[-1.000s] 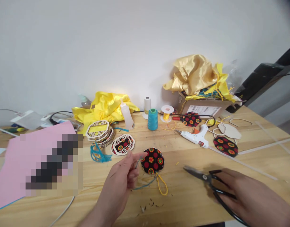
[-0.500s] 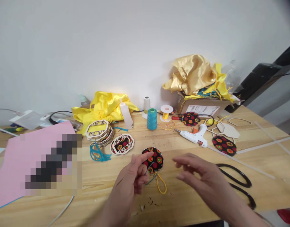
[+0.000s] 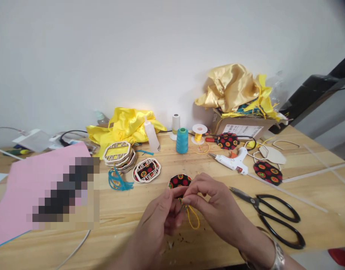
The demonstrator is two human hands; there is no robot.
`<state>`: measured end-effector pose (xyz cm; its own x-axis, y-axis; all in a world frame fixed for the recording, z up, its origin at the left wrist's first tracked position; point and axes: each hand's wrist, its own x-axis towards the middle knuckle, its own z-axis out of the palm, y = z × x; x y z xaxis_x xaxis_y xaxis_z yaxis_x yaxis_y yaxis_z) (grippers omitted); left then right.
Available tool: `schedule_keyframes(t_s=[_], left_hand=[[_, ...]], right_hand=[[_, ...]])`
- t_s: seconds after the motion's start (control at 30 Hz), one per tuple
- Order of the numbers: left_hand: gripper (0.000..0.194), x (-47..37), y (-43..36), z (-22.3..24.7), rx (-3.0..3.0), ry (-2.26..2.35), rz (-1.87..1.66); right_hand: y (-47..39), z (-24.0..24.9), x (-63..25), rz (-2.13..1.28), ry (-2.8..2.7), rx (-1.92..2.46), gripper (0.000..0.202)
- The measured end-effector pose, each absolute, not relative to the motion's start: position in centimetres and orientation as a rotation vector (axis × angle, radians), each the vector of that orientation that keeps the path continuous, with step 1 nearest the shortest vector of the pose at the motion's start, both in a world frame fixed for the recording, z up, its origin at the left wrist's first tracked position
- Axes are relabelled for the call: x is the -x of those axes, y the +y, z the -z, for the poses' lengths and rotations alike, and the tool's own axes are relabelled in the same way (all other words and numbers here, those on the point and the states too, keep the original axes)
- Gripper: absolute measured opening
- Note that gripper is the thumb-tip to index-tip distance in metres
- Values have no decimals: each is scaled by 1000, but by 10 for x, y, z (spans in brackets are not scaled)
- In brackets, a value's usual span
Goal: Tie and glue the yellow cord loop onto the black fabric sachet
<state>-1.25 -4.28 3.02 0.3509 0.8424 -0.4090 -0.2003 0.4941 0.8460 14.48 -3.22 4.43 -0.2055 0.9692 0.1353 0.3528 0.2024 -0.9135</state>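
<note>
In front of me my left hand [image 3: 161, 213] is closed, with a strand of teal thread [image 3: 181, 210] at its curled fingers. My right hand [image 3: 206, 198] pinches thumb and forefinger together right at the left fingertips. What lies in that pinch is too small to make out. Just beyond both hands lies a round padded piece of black patterned fabric [image 3: 180, 180], partly covered by my fingers. A loop of yellow cord [image 3: 194, 219] hangs from its near edge onto the table.
Black-handled scissors [image 3: 255, 202] lie right of my hands, below a white glue gun [image 3: 231, 162]. A teal thread cone [image 3: 182, 141] stands behind. Left are wooden lattice frames [image 3: 147, 170], teal tassel thread [image 3: 118, 180] and a pink sheet [image 3: 17, 195]. A cardboard box [image 3: 221, 125] holds gold cloth.
My right hand has moved left to meet my left hand, its fingers closing from apart into a pinch. The scissors, partly hidden before, now show more fully.
</note>
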Motion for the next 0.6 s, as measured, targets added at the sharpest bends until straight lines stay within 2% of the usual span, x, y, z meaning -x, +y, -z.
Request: schedule_keyframes(t_s=[0.2,0.6], left_hand=[[23,12,-41,-35,-786,952,-783],[16,12,-40,-38,-1053,1122,-728]], right_hand=[[-30,-48,-145,-947,-1734,1281,18],[-29,-51,-144,-896,-1795,1264,17]])
